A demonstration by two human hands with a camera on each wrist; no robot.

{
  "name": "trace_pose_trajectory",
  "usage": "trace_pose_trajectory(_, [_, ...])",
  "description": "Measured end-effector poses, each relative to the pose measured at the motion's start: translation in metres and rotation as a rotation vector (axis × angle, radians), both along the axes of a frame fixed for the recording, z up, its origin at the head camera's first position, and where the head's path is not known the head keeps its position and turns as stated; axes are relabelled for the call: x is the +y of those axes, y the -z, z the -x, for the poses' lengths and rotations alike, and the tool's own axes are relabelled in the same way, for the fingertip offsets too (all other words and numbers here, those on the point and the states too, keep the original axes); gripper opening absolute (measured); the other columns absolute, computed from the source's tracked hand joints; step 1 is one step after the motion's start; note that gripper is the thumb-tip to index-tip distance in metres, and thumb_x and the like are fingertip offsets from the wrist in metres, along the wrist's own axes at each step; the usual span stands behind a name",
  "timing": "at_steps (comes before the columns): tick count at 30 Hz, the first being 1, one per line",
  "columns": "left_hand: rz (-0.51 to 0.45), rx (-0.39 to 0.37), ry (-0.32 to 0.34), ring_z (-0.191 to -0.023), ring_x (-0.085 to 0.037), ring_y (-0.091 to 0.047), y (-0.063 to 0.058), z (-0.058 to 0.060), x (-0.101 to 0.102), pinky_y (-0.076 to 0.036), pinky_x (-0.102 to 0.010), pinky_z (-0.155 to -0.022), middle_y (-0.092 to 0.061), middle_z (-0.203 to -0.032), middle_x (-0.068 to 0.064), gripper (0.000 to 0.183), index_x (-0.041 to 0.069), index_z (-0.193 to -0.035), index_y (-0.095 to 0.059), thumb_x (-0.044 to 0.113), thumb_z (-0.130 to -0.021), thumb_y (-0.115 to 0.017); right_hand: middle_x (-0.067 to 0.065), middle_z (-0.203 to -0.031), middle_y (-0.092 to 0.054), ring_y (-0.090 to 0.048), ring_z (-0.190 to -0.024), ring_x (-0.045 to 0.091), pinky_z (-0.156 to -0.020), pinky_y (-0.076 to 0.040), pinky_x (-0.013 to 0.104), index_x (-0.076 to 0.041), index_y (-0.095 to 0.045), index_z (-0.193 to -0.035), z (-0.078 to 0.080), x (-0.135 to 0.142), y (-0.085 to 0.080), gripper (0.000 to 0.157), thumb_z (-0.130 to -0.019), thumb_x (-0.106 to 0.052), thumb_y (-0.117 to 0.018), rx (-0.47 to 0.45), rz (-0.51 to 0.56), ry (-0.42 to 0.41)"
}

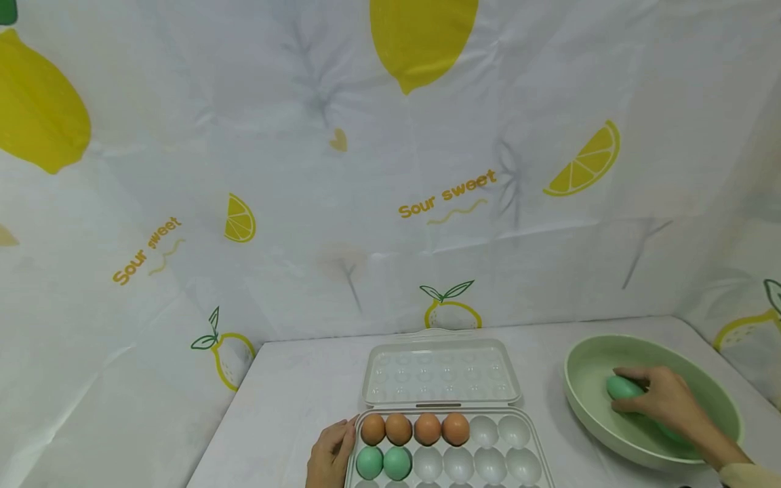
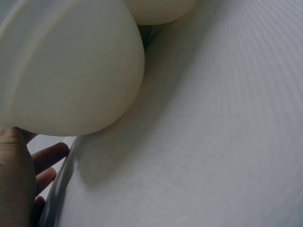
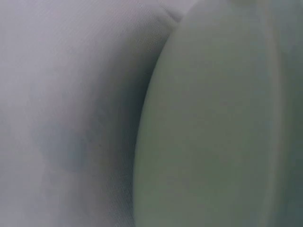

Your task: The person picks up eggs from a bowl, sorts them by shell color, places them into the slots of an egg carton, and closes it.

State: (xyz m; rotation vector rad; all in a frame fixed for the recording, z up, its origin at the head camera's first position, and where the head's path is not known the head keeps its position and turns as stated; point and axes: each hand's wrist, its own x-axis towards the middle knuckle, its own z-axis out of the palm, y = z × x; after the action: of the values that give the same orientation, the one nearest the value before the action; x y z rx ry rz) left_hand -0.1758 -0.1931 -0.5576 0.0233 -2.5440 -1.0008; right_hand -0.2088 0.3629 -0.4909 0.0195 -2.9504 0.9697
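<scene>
In the head view my right hand (image 1: 668, 404) reaches into a wide pale-green bowl (image 1: 587, 415) and pinches a green egg (image 1: 622, 387) between thumb and fingers. Another green egg (image 1: 674, 434) lies in the bowl, partly covered by that hand and wrist. My left hand (image 1: 330, 454) rests along the left edge of an egg tray (image 1: 490, 466), fingers relaxed. Several brown eggs (image 1: 428, 428) fill the left of its back row, with two green eggs (image 1: 396, 463) in front of them. The left wrist view has the rounded underside of the tray (image 2: 80, 71) beside the fingers (image 2: 49, 156).
The tray's clear lid (image 1: 441, 373) lies folded back behind it on the white-covered table (image 1: 293, 379). A lemon-print sheet (image 1: 342, 224) hangs behind and beside the table. The bowl's outer wall (image 3: 203, 132) takes up much of the right wrist view.
</scene>
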Motion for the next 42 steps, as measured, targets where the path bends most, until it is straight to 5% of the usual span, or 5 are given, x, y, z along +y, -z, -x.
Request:
trace_pose_trajectory(9, [-0.024, -0.072, -0.004, -0.115, -0.023, -0.069, -0.002, 0.000, 0.000, -0.060, -0.047, -0.096, -0.077, -0.115, 0.004, 0.023, 0.030, -0.114, -0.079, 0.038, -0.101, -0.062, 0.037, -0.121, -0.067, -0.067, -0.103, 0.052, -0.067, -0.056, 0.031, 0.007, -0.068, -0.125, 0.000, 0.000, 0.002, 0.065, -0.078, -0.032, -0.089, 0.059, 0.010, 0.007])
trace_pose_trajectory(16, [-0.014, -0.064, -0.008, -0.114, -0.024, -0.070, -0.003, 0.001, 0.000, -0.060, -0.047, -0.095, -0.077, -0.115, 0.003, 0.024, 0.028, -0.113, -0.080, 0.038, -0.101, -0.062, 0.036, -0.121, -0.067, -0.047, -0.080, -0.022, -0.060, -0.049, 0.017, 0.007, -0.067, -0.126, -0.003, -0.005, 0.002, 0.062, -0.081, -0.031, -0.087, 0.137, 0.077, 0.030])
trace_pose_trajectory(26, [-0.005, -0.046, -0.006, -0.114, -0.024, -0.070, -0.001, 0.001, -0.001, -0.060, -0.047, -0.096, -0.077, -0.114, 0.003, 0.022, 0.028, -0.113, -0.080, 0.036, -0.100, -0.063, 0.037, -0.127, -0.063, -0.037, -0.085, -0.030, -0.064, -0.048, 0.011, 0.005, -0.065, -0.130, -0.009, -0.015, -0.004, 0.064, -0.081, -0.030, -0.087, 0.179, 0.169, 0.096])
trace_pose_trajectory(33, [-0.015, -0.049, -0.007, -0.113, -0.023, -0.070, 0.001, 0.000, -0.001, -0.060, -0.047, -0.095, -0.077, -0.115, 0.002, 0.022, 0.028, -0.113, -0.080, 0.036, -0.100, -0.063, -0.050, -0.106, -0.047, -0.043, -0.095, -0.033, -0.072, -0.053, 0.002, 0.009, -0.062, -0.131, -0.013, -0.028, -0.003, 0.061, -0.083, -0.019, -0.086, 0.249, 0.372, 0.082])
trace_pose_trajectory(42, [-0.011, -0.032, 0.000, -0.112, -0.024, -0.070, -0.001, 0.000, -0.001, -0.061, -0.047, -0.094, -0.077, -0.114, 0.002, 0.022, 0.028, -0.113, -0.080, 0.035, -0.101, -0.064, -0.046, -0.113, -0.055, -0.053, -0.100, -0.030, -0.077, -0.054, 0.002, 0.004, -0.061, -0.136, -0.015, -0.045, -0.008, 0.056, -0.086, -0.011, -0.083, 0.320, 0.514, 0.057])
